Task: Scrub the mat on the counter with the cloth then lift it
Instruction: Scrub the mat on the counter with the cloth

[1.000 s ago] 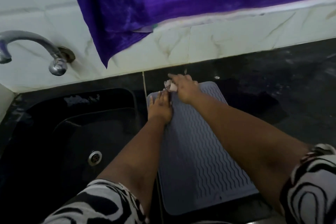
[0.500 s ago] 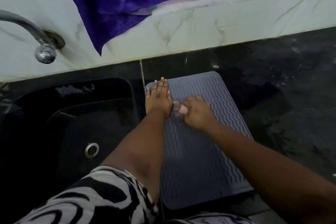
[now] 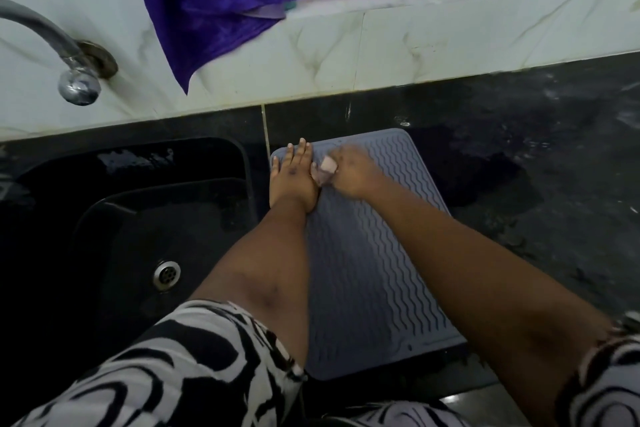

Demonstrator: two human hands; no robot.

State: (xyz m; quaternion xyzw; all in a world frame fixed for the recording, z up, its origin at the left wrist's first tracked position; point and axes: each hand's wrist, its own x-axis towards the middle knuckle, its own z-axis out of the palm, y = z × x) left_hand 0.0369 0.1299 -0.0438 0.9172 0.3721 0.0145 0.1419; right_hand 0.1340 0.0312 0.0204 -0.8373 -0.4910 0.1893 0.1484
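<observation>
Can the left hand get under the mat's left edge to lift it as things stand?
Probably yes. The left hand lies flat on the mat beside that edge, and the counter strip toward the sink looks bare. The right hand holds the cloth clear of it.

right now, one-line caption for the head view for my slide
Left hand pressed flat on the grey mat beside the sink while the right hand scrubs it with a bunched cloth.
</observation>
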